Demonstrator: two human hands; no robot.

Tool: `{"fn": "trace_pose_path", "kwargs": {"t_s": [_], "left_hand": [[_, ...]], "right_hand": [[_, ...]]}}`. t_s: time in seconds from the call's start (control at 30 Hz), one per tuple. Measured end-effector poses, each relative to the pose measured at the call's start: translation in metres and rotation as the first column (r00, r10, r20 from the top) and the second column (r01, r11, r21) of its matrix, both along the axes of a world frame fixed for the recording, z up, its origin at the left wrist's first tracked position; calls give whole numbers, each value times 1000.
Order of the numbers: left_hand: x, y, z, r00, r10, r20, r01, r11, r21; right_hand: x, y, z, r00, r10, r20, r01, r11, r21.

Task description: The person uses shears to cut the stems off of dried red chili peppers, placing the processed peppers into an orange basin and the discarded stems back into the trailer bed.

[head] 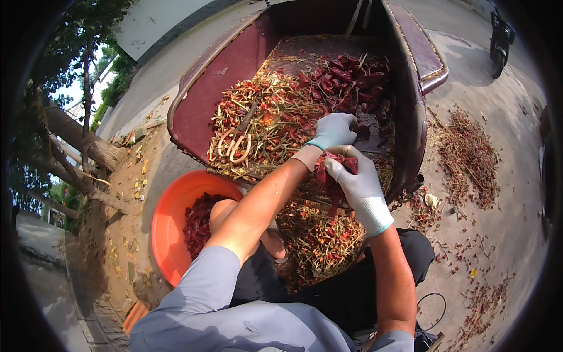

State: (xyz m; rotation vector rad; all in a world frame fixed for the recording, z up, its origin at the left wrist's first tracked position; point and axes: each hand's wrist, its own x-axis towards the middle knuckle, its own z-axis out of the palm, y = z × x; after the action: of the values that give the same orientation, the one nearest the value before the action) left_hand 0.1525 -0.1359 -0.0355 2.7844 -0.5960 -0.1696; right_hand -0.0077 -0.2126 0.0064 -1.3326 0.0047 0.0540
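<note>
My right hand (358,176), in a pale work glove, is closed on a bunch of dried red chili peppers (332,180) near the front edge of a dark red cart bed. Just beyond it my left hand (335,130), gloved too, reaches over the bed, its fingers curled; whether they grip anything is hidden. Dark red dried peppers (352,81) lie piled at the right of the bed. A heap of pepper stems and scraps (264,119) fills its left front. An orange plastic tub (169,229) with dark red pepper pieces (202,220) stands at my left.
The cart's metal side walls (407,110) rise around the bed. More stems and scraps (325,242) lie below its front edge, between my legs. Litter of stems (470,158) covers ground at the right. Tree trunks (83,136) stand left; a parked two-wheeler (500,44) is at the upper right.
</note>
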Motion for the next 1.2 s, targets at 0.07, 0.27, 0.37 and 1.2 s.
{"fn": "trace_pose_path", "kwargs": {"t_s": [0.07, 0.27, 0.37, 1.2], "left_hand": [[-6, 13, 4, 999, -43, -6, 44, 997, 58], [-19, 27, -4, 974, -105, 199, 97, 994, 48], [-20, 22, -4, 959, -203, 198, 190, 978, 81], [-111, 114, 56, 999, -33, 2, 23, 656, -754]], "right_hand": [[2, 0, -4, 999, 13, -53, -13, 1000, -12], [-1, 9, -8, 992, 122, -24, -124, 984, -130], [-1, 9, -7, 979, 191, -66, -198, 970, -141], [18, 19, -35, 956, -199, 216, 268, 889, -371]]}}
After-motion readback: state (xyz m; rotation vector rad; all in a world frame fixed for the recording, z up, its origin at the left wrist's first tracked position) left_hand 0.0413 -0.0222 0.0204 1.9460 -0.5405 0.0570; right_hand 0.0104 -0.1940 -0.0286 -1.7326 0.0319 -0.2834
